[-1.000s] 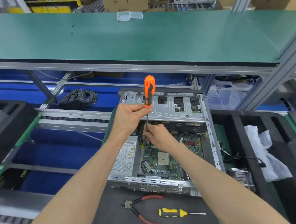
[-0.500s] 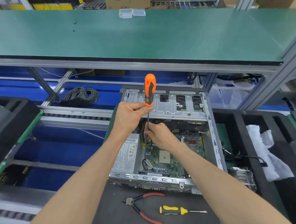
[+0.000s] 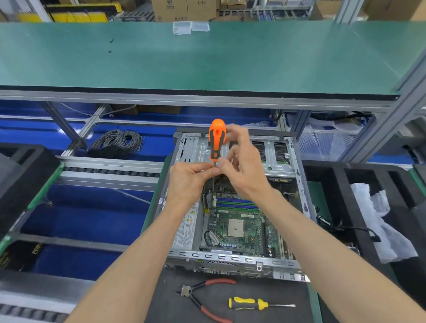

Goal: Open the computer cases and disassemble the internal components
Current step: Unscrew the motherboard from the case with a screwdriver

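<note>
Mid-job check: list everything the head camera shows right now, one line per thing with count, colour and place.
computer case: one, bare silver metal, open, centre of the bench
motherboard: one, green, inside the case
orange screwdriver: one, orange and black, upright over the case
pliers: one, red handles, on the mat in front of the case
yellow screwdriver: one, yellow and black, right of the pliers
cable coil: one, dark grey, far left on blue
white wrapping: one, right side
left hand: pinches the screwdriver shaft
right hand: fingers at the handle, blurred
</note>
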`<action>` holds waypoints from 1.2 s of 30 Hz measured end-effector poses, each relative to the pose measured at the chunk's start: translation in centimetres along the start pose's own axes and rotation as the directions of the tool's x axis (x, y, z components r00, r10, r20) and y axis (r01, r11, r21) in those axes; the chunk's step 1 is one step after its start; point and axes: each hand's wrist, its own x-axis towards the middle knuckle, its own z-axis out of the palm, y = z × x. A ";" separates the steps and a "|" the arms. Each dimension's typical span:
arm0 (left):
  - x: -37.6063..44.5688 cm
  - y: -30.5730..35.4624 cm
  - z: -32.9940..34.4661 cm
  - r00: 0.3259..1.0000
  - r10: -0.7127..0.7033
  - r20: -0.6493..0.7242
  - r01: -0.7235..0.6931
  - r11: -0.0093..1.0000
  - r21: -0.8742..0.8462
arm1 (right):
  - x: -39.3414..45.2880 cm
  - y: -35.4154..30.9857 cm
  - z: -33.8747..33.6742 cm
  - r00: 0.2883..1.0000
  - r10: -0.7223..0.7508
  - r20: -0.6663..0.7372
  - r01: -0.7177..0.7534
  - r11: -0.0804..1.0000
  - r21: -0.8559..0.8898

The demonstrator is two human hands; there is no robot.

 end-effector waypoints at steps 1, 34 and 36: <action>0.0 0.0 0.0 1.000 -0.001 -0.007 0.002 0.999 0.037 | 0.8 -0.9 -0.3 0.999 -0.034 -0.030 0.034 0.999 -0.007; -0.7 0.8 0.1 1.000 -0.026 0.007 0.025 0.986 0.162 | 6.9 -10.1 -3.9 0.799 0.266 0.539 0.131 0.798 -0.588; -0.6 0.9 0.3 0.999 -0.039 0.003 0.037 0.978 0.205 | 6.7 -9.8 -3.4 0.859 0.287 0.424 0.148 0.653 -0.743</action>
